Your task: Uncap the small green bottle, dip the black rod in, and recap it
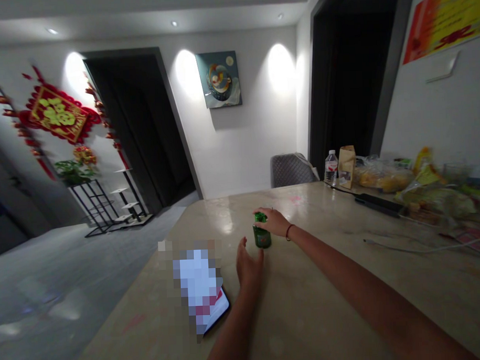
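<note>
A small green bottle (262, 238) stands upright on the pale table (307, 303), with a lighter green top. My right hand (276, 222) reaches in from the right, its fingers curled around the bottle's neck and top. A thin dark band circles that wrist. In front of the bottle, slightly to its left, my left hand (249, 264) has its thumb and fingers apart and holds nothing. A lit phone (219, 309), mostly blurred out by blocks, lies left of my left forearm.
Along the table's right side are a water bottle (331, 169), a paper bag (346, 167), plastic bags of food (381, 175), a black oblong device (379, 204) and a white cable (408, 249). A grey chair (292, 170) stands behind the far edge.
</note>
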The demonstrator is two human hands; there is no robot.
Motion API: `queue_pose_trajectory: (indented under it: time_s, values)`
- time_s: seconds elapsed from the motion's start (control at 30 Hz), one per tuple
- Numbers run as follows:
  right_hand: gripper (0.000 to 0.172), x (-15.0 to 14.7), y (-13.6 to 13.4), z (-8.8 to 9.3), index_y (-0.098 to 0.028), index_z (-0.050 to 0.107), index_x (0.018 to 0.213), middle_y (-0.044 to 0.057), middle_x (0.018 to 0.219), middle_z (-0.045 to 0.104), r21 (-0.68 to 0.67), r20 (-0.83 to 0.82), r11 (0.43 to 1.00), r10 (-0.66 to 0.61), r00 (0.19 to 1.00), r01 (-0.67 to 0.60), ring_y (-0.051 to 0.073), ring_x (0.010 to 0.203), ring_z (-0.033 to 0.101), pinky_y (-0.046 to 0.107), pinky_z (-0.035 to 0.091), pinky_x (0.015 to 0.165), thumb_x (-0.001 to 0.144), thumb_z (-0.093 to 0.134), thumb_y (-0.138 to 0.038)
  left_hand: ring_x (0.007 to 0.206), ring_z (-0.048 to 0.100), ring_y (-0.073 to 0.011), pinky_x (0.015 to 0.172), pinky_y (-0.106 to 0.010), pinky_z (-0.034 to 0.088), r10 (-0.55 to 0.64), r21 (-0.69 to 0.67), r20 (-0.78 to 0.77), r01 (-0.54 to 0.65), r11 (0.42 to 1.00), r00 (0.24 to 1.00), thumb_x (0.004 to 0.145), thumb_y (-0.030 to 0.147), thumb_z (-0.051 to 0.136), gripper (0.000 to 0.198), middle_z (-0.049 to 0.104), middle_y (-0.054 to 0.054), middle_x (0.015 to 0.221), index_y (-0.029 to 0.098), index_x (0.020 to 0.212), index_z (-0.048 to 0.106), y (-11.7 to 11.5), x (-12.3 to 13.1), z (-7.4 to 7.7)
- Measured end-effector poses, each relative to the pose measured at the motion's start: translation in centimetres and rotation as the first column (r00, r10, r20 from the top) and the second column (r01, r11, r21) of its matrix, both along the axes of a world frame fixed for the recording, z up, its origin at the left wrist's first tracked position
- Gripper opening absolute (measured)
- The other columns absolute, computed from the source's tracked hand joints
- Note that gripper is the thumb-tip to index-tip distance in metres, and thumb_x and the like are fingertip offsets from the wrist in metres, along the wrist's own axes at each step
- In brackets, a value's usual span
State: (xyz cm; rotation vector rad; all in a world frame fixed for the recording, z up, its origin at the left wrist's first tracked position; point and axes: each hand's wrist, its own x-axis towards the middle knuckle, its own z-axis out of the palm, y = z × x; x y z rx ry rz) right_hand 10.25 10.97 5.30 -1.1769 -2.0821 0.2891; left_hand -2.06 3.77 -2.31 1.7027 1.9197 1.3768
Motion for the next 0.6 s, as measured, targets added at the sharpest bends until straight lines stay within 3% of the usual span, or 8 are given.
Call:
queue_pose_trajectory:
  time_s: [0.13,0.3,0.43,0.6]
  values:
    - [0.039,0.4,-2.9,0.7,-0.020,0.057,0.106,0.005,0.106,0.060,-0.032,0.045,0.995,0.091,0.995,-0.090,0.017,0.095,0.055,0.028,0.040,0.084,0.070,0.059,-0.032,0.112,0.045,-0.0195,0.094,-0.030,0.035,-0.077,-0.042,-0.004,0.077,0.996,0.997,0.063,0.035,0.062,0.066,0.049,-0.008,0.122,0.017,0.122,0.037,-0.3,0.1,0.4]
    - [0.037,1.0,-5.3,1.7,-0.018,0.058,0.109,0.007,0.110,0.060,-0.093,0.071,0.989,0.122,0.990,-0.115,0.017,0.100,0.054,0.027,0.037,0.088,0.078,0.048,-0.036,0.107,0.049,-0.0200,0.091,-0.030,0.036,-0.146,-0.061,-0.070,0.142,0.988,0.987,0.059,0.038,0.066,0.062,0.054,-0.005,0.116,0.020,0.115,0.044,-1.3,0.4,1.1]
    - [0.035,1.0,-6.1,2.2,-0.020,0.059,0.105,0.008,0.103,0.063,-0.061,0.210,0.996,-0.053,0.976,0.067,0.019,0.096,0.056,0.027,0.039,0.082,0.079,0.046,-0.040,0.107,0.048,-0.0207,0.092,-0.032,0.035,-0.145,-0.046,-0.157,0.139,0.989,0.977,0.063,0.039,0.061,0.059,0.053,-0.006,0.116,0.020,0.117,0.043,-2.1,1.0,1.6]
    - [0.041,1.1,-6.9,2.7,-0.017,0.063,0.087,0.013,0.086,0.065,-0.004,0.386,0.939,-0.316,0.866,0.345,0.022,0.083,0.060,0.029,0.041,0.069,0.077,0.044,-0.051,0.108,0.048,-0.0197,0.092,-0.030,0.035,-0.170,-0.037,-0.215,0.166,0.985,0.962,0.064,0.030,0.057,0.067,0.050,-0.008,0.119,0.016,0.125,0.031,-3.0,2.5,2.0]
